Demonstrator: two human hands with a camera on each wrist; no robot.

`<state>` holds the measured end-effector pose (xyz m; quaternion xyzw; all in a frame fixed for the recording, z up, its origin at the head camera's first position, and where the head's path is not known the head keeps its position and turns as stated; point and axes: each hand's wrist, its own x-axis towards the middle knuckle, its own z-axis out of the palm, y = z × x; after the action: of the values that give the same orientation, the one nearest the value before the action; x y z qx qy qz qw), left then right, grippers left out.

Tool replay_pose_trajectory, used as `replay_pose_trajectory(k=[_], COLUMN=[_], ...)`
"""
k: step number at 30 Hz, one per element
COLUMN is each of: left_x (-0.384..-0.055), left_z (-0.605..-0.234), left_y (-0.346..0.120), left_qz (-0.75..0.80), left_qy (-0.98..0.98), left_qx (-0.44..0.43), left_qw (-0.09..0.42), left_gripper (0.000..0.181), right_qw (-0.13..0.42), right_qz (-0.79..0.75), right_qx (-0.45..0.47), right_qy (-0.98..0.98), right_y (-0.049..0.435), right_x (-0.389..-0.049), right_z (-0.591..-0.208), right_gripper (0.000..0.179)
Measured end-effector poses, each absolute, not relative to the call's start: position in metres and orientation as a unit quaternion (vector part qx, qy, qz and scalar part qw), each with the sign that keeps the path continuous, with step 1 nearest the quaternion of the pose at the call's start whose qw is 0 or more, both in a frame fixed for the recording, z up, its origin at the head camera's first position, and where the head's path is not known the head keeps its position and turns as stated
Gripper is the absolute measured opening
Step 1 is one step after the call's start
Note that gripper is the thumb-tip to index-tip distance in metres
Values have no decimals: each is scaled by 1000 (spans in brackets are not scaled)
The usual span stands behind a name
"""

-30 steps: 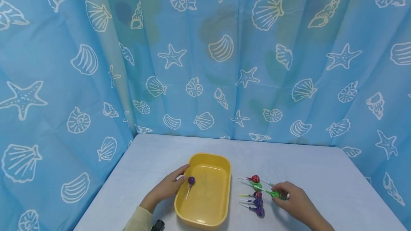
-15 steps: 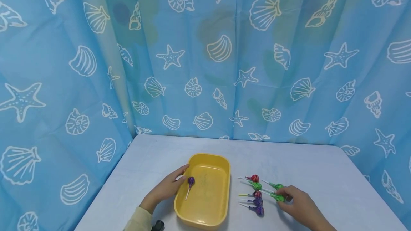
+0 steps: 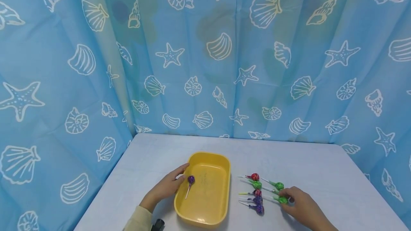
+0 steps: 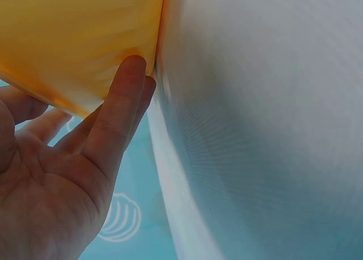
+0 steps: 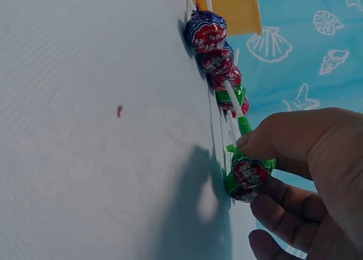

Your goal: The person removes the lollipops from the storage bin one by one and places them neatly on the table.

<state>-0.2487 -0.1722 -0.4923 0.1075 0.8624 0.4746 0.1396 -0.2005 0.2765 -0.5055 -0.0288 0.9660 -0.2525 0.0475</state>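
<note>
My left hand (image 3: 168, 187) is at the left side of a yellow plastic tray (image 3: 229, 188). In the left wrist view its fingers (image 4: 116, 110) lie against the tray's outer wall, the thumb at the rim. My right hand (image 3: 300, 202) pinches a green-wrapped lollipop (image 3: 282, 200) by its wrapped head between thumb and fingers, the white stick pointing left. In the right wrist view this lollipop (image 5: 249, 172) overlaps another green one behind it. Inside the tray lies a purple lollipop (image 3: 191, 179), its stick towards the front.
Left of the right hand lies a column of lollipops: a red one (image 3: 254, 176), a green one (image 3: 257, 184), another red one (image 3: 257, 193) and purple ones (image 3: 258, 209). Another green lollipop (image 3: 278, 186) lies behind the hand. A blue shell-patterned curtain (image 3: 205, 63) surrounds the white table (image 3: 154, 149).
The right hand has moved slightly right and towards the front with the green lollipop, away from the column. Other green lollipops behind it show more clearly. The left hand stays at the tray.
</note>
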Motion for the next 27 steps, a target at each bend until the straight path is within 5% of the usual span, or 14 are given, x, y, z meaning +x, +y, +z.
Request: replay_pose_trajectory(k=[27], left_x=[-246], left_z=[-492], left_y=[-172], left_qz=[475], left_qy=[862], left_qx=[110], left_qw=[136], left_gripper=[52], right_qw=[15], right_qz=[-229], right_qx=[-48], right_qy=[972], right_y=[276], right_x=[-198], right_z=[-495], right_gripper=[31])
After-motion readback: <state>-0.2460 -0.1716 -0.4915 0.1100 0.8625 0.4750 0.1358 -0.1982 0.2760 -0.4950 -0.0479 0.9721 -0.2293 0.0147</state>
